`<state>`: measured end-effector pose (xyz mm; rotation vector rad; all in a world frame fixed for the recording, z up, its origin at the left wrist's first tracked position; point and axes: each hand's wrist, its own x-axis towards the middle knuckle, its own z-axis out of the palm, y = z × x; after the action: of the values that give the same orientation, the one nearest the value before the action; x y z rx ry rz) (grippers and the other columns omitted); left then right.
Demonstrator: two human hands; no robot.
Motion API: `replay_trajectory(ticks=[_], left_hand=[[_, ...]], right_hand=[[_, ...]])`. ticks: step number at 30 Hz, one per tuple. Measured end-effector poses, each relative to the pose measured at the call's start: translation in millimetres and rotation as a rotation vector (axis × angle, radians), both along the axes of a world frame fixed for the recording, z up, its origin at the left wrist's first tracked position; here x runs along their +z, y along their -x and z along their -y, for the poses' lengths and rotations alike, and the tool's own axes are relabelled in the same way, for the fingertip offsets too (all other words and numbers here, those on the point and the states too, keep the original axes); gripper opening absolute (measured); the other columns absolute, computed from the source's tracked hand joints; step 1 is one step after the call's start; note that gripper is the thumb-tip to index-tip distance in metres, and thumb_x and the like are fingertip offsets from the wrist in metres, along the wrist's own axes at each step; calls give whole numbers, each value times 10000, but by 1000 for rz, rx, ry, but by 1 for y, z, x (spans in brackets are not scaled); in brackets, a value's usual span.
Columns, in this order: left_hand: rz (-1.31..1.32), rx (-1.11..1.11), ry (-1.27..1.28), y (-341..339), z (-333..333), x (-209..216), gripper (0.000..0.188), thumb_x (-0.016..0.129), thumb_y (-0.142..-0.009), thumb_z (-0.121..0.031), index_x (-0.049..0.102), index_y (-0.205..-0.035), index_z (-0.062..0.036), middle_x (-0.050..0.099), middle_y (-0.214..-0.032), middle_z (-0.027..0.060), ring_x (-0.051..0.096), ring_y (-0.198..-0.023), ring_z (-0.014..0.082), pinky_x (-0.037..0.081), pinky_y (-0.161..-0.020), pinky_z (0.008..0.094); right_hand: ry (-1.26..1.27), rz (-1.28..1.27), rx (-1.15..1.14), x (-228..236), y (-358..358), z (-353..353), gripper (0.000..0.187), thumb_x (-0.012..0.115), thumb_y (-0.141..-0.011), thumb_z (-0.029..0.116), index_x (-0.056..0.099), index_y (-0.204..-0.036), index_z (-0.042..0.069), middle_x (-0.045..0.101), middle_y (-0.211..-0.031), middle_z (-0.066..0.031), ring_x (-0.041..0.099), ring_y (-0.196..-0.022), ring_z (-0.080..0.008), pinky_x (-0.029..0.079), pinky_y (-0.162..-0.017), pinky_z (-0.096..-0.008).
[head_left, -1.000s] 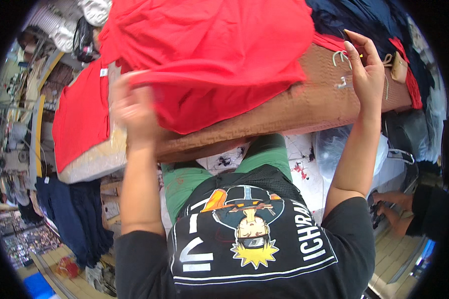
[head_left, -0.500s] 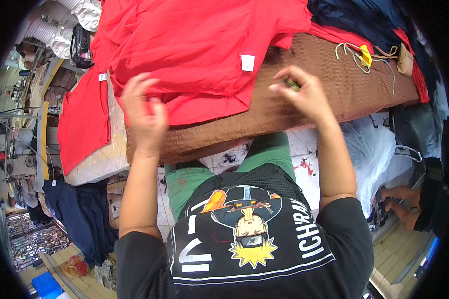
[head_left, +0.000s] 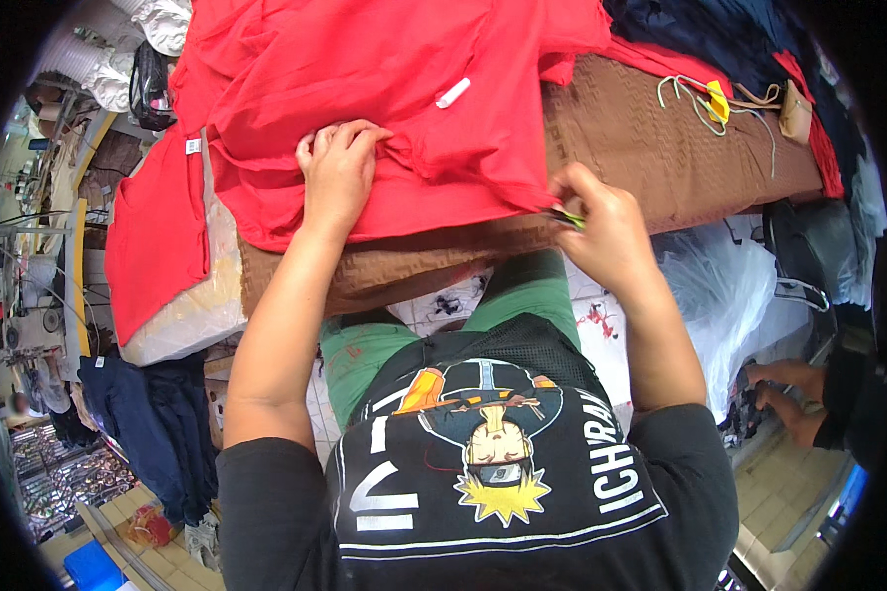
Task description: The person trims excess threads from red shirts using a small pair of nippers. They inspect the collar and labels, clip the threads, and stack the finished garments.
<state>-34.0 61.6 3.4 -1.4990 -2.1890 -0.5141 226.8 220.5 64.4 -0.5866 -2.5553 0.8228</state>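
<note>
Both arms (head_left: 291, 330) fwd, L hand (head_left: 335, 177) atop red cloth (head_left: 365, 54)

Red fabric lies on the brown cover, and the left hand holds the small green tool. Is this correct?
Not quite: the head view shows the small green tool in the right hand, not the left hand. The red fabric does lie on the brown cover.
</note>
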Motion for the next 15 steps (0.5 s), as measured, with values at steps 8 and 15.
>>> replay_trajectory(ticks=[8,15], left_hand=[[95,-115,-39,-22,18,11,120,667,-768,-112,660,-870,-174,645,-949,-47,558,-1020,183,318,-964,450],[303,-151,-121,-42,-2,25,135,676,-810,-93,681,-944,-110,664,-1003,47,595,-998,224,427,-881,357]], right_hand=[[-44,172,-36,-18,-39,-17,233,696,-672,41,563,-863,30,630,-818,-149,636,-795,-353,496,-677,-427],[-10,205,-30,-4,-20,-44,288,704,-686,82,631,-960,36,653,-874,-183,645,-831,-353,500,-707,-420]])
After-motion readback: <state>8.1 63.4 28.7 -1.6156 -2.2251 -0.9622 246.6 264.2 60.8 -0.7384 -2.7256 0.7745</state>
